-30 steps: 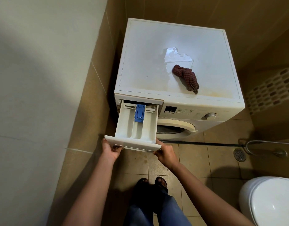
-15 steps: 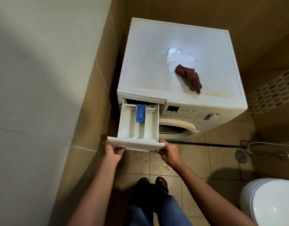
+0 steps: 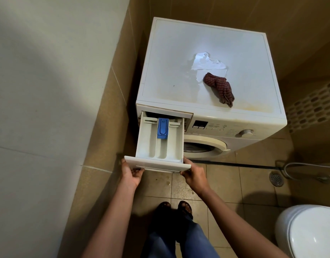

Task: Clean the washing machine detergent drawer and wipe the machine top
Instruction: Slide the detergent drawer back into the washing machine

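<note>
Glossy white plastic drawer [image 3: 160, 146]; checked woven cloth [image 3: 221, 88].

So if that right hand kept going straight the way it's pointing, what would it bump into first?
The detergent drawer: the right hand grips the right end of its front panel, so it would probably just push the drawer inward. Beyond that seems to lie the door rim, though depth is unclear.

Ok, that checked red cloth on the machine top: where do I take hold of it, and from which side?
Probably the bunched back end of the cloth, pinched from above: it heaps up there, while the tail thins toward the front edge. Come from the front right; the open detergent drawer juts out at front left.
</note>
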A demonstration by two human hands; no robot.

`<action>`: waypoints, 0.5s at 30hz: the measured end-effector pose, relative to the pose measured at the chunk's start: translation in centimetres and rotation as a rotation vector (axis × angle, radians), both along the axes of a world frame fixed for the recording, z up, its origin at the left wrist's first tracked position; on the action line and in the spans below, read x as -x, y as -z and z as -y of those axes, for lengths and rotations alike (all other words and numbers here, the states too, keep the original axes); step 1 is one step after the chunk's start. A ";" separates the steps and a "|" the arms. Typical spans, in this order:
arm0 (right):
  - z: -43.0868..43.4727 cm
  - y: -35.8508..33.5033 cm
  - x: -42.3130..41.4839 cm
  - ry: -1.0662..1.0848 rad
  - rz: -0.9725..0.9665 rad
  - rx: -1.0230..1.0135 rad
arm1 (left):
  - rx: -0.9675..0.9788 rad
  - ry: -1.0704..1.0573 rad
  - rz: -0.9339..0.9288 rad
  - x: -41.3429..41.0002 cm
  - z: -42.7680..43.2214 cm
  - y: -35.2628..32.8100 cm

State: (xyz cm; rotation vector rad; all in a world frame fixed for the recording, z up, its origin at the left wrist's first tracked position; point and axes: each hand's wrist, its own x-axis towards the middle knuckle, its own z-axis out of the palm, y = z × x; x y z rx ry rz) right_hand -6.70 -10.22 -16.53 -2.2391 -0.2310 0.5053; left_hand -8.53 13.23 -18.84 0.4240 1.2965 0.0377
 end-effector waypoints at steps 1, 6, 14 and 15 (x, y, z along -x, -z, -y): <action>0.1 0.1 0.3 0.006 -0.001 0.000 | 0.003 0.001 0.004 0.1 0.0 0.1; 0.7 0.3 1.1 0.051 0.011 -0.011 | 0.014 0.023 0.009 -0.1 0.4 0.3; 0.5 0.4 0.0 -0.028 -0.025 0.029 | 0.007 0.021 -0.010 -1.0 0.2 0.5; 0.4 0.4 0.1 -0.027 -0.027 0.031 | 0.005 0.022 -0.013 -1.0 0.1 0.6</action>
